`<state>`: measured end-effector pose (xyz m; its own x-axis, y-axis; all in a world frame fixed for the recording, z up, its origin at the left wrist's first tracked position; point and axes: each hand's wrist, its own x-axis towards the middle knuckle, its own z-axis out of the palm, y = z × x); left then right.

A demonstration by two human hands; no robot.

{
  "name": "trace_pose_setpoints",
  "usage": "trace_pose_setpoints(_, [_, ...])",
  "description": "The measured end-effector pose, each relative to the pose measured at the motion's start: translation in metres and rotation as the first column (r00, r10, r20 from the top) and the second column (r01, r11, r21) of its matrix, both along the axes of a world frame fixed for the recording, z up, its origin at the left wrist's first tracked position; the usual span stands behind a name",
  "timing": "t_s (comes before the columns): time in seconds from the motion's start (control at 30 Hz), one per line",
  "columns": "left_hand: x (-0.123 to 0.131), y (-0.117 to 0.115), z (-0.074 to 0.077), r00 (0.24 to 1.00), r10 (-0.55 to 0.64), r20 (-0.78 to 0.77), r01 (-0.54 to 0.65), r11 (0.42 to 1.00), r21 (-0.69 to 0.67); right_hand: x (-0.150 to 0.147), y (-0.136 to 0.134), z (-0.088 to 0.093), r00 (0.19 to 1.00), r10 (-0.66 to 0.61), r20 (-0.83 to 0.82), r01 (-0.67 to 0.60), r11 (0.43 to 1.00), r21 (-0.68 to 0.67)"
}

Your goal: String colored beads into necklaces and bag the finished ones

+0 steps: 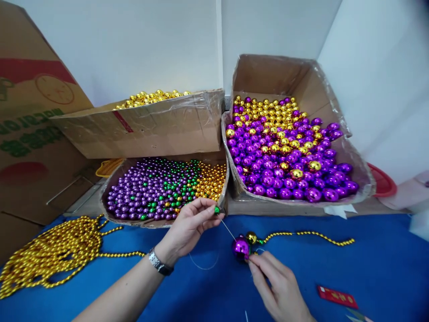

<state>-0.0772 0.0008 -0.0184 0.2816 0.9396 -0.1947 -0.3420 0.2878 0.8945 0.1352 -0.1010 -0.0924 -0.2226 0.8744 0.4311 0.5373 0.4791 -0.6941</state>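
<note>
My left hand [191,226], with a watch on its wrist, pinches a small shiny green bead [216,209] between thumb and fingertips. From there a thin string [229,228] runs taut down to a large purple ball bead [240,247]. My right hand [280,284] is closed in a pinch at the lower edge of this ball, on the beaded string; its exact grip is partly hidden. Beside the purple ball sits a gold ball bead [251,237], followed by a strand of small gold beads [311,233] lying on the blue cloth. A loose loop of string hangs below my left hand.
A low carton [105,210] holds small purple, green and gold beads. To its right, another carton [363,190] holds larger purple and gold balls. Gold bead strands [63,252] are heaped at left. A red packet [337,297] lies at right on the blue cloth [140,290].
</note>
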Motion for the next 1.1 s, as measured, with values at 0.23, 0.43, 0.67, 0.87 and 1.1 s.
trace_pose_setpoints(0.23, [0.005, -0.006, 0.007, 0.977, -0.008, -0.214, 0.055, 0.975, 0.215, 0.001, 0.003, -0.001, 1.0, -0.019, 0.01, 0.019, 1.0, 0.006])
trace_pose_setpoints(0.43, [0.036, 0.02, 0.042, 0.939, -0.026, -0.344, 0.193, 0.866, 0.462, 0.007, 0.003, -0.001, 0.991, -0.097, -0.086, 0.099, 0.995, 0.009])
trace_pose_setpoints(0.67, [0.113, 0.087, 0.058, 0.612, 0.24, -0.754, 0.635, 0.418, 0.649, 0.01, 0.0, 0.005, 0.979, -0.147, -0.142, 0.147, 0.989, -0.005])
trace_pose_setpoints(0.87, [0.177, 0.115, 0.045, 0.519, 0.306, -0.798, 0.746, 0.295, 0.597, 0.011, -0.001, 0.004, 0.951, -0.247, -0.186, 0.252, 0.968, 0.004])
trace_pose_setpoints(1.1, [0.242, 0.131, 0.032, 0.458, 0.294, -0.839, 0.77, 0.34, 0.54, 0.016, -0.003, -0.009, 0.934, -0.321, -0.156, 0.335, 0.94, 0.071])
